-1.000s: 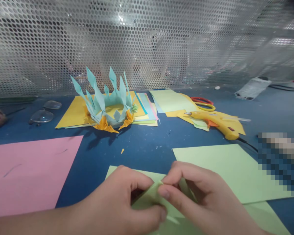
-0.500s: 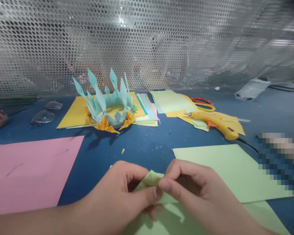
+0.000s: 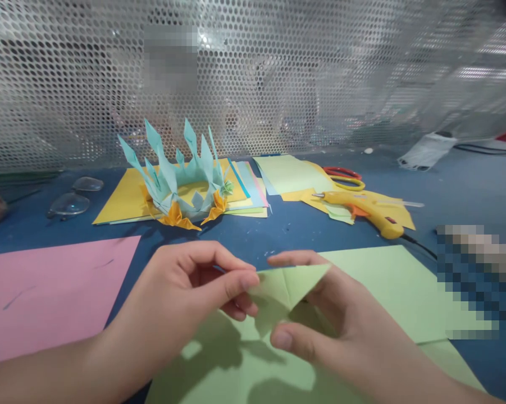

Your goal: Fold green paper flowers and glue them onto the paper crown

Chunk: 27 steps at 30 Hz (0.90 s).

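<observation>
A small piece of folded green paper [image 3: 288, 289] with a crease down its middle is held above the table. My left hand [image 3: 202, 286] pinches its left corner between thumb and forefinger. My right hand [image 3: 328, 320] is spread around the other side, its thumb apart from its fingers, which are partly behind the paper. Beneath both hands lies a larger green sheet [image 3: 219, 370], with their shadows on it. Another green sheet [image 3: 383, 286] is to the right.
A light blue paper crown [image 3: 164, 174] with orange folded pieces stands on stacked coloured paper [image 3: 113, 199]. Pink paper [image 3: 63, 292] lies left, near glasses [image 3: 69, 205]. A yellow glue gun [image 3: 374, 210] and scissors [image 3: 347, 182] lie right. Behind is a perforated metal screen [image 3: 236, 84].
The folded green paper has been raised and turned, showing a wider triangular face. My right hand has opened from its pinch, while my left hand has shifted up and left.
</observation>
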Available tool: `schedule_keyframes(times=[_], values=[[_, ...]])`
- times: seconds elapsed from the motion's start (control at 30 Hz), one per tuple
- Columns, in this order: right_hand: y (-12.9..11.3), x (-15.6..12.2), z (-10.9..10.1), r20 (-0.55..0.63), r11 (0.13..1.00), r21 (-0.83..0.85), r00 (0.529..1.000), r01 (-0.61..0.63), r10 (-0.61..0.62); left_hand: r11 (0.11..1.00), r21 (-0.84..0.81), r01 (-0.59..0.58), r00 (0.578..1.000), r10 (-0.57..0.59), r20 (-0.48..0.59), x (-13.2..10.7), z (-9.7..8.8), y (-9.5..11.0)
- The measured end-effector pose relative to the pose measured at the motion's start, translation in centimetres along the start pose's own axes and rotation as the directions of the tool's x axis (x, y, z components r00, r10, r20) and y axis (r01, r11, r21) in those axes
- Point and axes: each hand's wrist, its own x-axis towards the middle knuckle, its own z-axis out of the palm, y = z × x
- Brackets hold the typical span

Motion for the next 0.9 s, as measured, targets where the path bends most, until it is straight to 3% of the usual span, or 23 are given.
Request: schedule_keyframes(times=[0.1, 0.17, 0.23, 0.33, 0.4, 0.53, 0.63, 0.77, 0.9], values=[[0.0, 0.2, -0.1, 0.047, 0.999, 0.042, 0.999, 0.006, -0.008, 0.996, -0.057, 0.070, 0.996, -0.067, 0.056, 0.3, 0.0, -0.1], [0.1, 0.2, -0.3, -0.025, 0.999, -0.017, 0.999, 0.035, -0.036, 0.996, 0.007, 0.093, 0.991, -0.094, 0.093, 0.3, 0.1, -0.2], [0.2, 0.2, -0.5, -0.086, 0.986, -0.130, 0.990, 0.103, -0.115, 0.990, 0.117, 0.083, 0.990, -0.095, 0.108, 0.3, 0.2, -0.1], [0.3, 0.1, -0.6, -0.069, 0.945, -0.236, 0.966, 0.226, -0.249, 0.977, 0.190, 0.096, 0.979, -0.128, 0.160, 0.0, 0.4, 0.0], [0.3, -0.1, -0.4, -0.118, 0.961, -0.165, 0.963, 0.223, -0.244, 0.982, 0.139, 0.128, 0.972, -0.152, 0.182, -0.1, 0.5, -0.1], [0.3, -0.1, 0.0, -0.257, 0.988, 0.077, 0.960, 0.137, -0.113, 0.989, -0.019, 0.147, 0.976, -0.142, 0.162, -0.2, 0.7, -0.6], [0.4, 0.1, -0.1, -0.289, 0.977, 0.045, 0.939, 0.207, -0.185, 0.977, -0.036, 0.212, 0.961, -0.201, 0.191, -0.3, 0.7, -0.7], [0.8, 0.4, -0.7, -0.276, 0.897, -0.234, 0.859, 0.374, -0.430, 0.972, 0.026, 0.232, 0.955, -0.233, 0.183, -0.4, 0.8, -0.4], [1.0, 0.5, -1.3, -0.181, 0.682, -0.503, 0.706, 0.532, -0.685, 0.983, -0.056, 0.176, 0.973, -0.165, 0.160, -0.3, 0.9, -0.6]])
